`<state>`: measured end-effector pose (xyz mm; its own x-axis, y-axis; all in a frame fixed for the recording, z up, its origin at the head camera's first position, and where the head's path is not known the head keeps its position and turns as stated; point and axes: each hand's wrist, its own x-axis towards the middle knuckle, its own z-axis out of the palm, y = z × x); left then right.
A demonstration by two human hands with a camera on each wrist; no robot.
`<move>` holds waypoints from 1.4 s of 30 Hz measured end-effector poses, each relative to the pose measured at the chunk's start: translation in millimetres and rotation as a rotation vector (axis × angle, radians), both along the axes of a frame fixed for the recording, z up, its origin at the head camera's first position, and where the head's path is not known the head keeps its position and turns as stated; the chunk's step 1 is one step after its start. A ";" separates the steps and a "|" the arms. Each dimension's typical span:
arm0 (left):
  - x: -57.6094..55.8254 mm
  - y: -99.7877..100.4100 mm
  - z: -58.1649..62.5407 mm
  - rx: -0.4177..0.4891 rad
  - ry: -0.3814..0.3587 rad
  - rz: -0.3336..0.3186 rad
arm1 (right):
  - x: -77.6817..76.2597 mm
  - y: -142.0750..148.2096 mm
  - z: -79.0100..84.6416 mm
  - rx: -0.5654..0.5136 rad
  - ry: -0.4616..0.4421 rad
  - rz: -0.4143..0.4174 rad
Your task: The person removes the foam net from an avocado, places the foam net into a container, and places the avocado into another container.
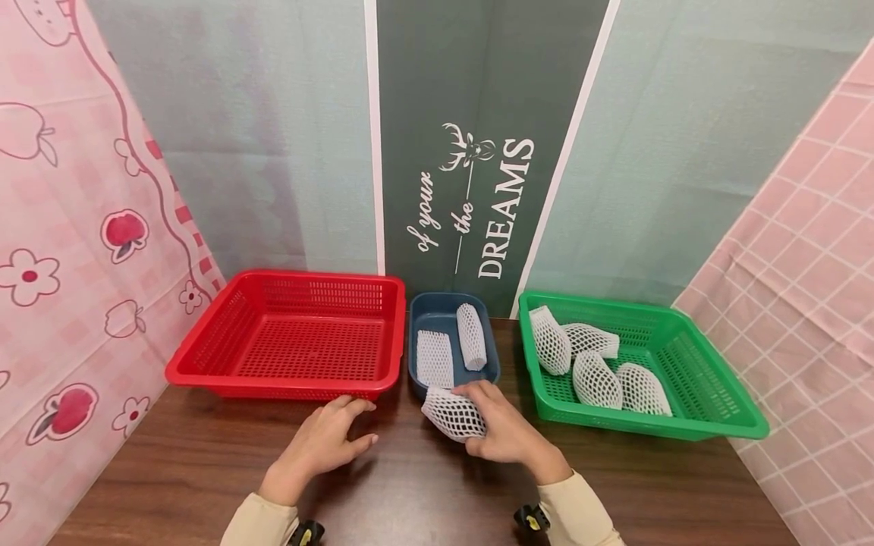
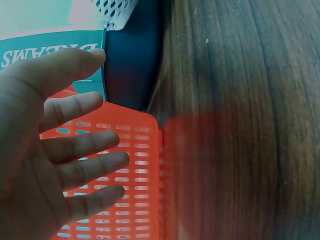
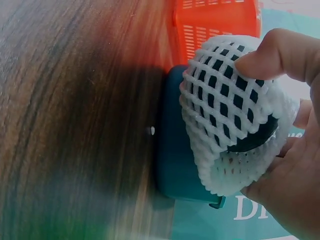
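Observation:
My right hand [image 1: 504, 426] grips a white foam fruit net [image 1: 452, 415] with a dark rounded object inside it, just in front of the blue tray. In the right wrist view the thumb presses on the mesh of the net [image 3: 220, 95]. Part of the dark object [image 3: 255, 137] shows at the net's open end; its kind cannot be told. Near the red basket's front edge my left hand [image 1: 324, 438] holds nothing, its fingers spread and fairly straight. Two unfilled foam nets lie in the tray: a flat one [image 1: 435, 359] and a rolled one [image 1: 471, 337].
The red basket [image 1: 283, 384] stands at the left and holds nothing. Between the baskets is the blue tray [image 1: 413, 322]. Several netted objects [image 1: 597, 379] lie in the green basket [image 1: 710, 428] at the right. Curtains [image 1: 307, 152] hang behind the wooden table [image 1: 403, 493].

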<state>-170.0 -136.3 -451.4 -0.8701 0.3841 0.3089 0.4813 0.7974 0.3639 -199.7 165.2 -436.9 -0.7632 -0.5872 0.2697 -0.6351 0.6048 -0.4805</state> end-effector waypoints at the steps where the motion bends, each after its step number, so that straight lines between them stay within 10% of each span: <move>1: 0.1 -0.3 -0.4 0.000 -0.012 0.006 | 0.2 -0.7 -0.7 0.003 0.001 -0.004; 12: -0.3 -1.4 -3.3 0.014 -0.055 0.020 | 0.1 -6.0 -8.6 0.073 0.166 0.045; 42: 11.4 10.5 16.3 0.043 -0.014 -0.020 | 5.0 1.3 7.0 0.123 0.072 -0.030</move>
